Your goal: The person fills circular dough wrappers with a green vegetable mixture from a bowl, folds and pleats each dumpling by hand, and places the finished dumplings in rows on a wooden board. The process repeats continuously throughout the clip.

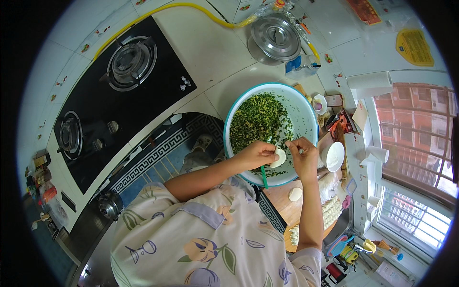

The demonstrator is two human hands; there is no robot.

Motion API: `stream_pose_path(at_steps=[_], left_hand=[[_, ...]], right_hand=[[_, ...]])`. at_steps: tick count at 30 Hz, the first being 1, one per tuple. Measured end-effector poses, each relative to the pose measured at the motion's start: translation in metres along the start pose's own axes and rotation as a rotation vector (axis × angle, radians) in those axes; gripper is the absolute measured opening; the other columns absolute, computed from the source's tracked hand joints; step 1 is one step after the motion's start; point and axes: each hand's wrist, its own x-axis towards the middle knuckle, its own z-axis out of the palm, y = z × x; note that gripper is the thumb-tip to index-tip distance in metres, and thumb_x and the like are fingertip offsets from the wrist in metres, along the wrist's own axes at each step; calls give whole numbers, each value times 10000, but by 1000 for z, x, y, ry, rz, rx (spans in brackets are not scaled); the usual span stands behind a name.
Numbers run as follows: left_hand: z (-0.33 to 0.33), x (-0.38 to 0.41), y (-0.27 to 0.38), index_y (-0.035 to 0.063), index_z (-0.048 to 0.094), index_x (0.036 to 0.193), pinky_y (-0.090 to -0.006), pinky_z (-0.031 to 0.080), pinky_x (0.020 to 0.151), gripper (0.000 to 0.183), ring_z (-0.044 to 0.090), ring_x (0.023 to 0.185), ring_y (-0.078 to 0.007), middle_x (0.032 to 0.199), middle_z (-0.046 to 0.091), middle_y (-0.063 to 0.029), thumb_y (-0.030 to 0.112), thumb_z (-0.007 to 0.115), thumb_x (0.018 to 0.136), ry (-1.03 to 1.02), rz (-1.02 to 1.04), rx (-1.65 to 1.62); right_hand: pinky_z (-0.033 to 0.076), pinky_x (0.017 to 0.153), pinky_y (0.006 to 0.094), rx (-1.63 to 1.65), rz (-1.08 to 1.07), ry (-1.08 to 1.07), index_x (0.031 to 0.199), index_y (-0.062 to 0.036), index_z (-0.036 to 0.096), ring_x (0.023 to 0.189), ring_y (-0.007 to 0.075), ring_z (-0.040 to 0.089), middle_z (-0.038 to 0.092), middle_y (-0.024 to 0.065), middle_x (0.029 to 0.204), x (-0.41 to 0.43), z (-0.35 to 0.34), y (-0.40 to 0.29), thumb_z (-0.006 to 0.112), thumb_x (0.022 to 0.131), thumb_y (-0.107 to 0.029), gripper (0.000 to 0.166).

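Note:
Over a large white basin with a blue rim (311, 111), my left hand (259, 155) pinches a round dough wrapper (278, 158) between thumb and fingers. Just right of it is my right hand (304, 153), its fingertips drawn together and nothing visible between them. Chopped green filling with yellow bits (256, 120) is heaped on the basin's left side. A green utensil handle (264, 176) leans over the near rim. Below the basin, another dough wrapper (295, 194) lies flat on a wooden board (281, 201), partly behind my right forearm.
Rows of shaped dumplings (330, 214) sit right of my forearm. A white bowl with white powder (334, 156) stands right of the basin. A lidded steel pot (275, 39) is behind it. The black gas stove (107, 104) lies left, with a yellow hose (186, 5) behind.

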Motion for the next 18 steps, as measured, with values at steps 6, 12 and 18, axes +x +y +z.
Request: stream_pose_path(at_steps=[6, 12, 18], left_hand=[[4, -1, 6, -49, 602, 912, -235, 455, 662, 155, 559, 750, -57, 801, 623, -41, 97, 580, 863, 16, 16, 56], [0, 2, -4, -45, 599, 971, -231, 449, 702, 174, 541, 809, -50, 841, 625, -42, 90, 583, 862, -8, 1, 181], [6, -1, -3, -43, 594, 918, -233, 420, 633, 153, 493, 723, -38, 759, 586, -25, 95, 588, 852, 20, 39, 169]], right_hand=[[423, 606, 289, 276, -126, -103, 879, 21, 653, 687, 174, 545, 577, 85, 761, -6, -5, -4, 635, 789, -7, 96], [415, 582, 289, 244, -96, -147, 833, 18, 646, 675, 181, 543, 573, 84, 749, -7, -5, -5, 651, 770, -6, 68], [422, 599, 318, 113, -164, -147, 790, 24, 600, 693, 254, 543, 561, 121, 739, -7, -3, -7, 633, 753, 18, 50]])
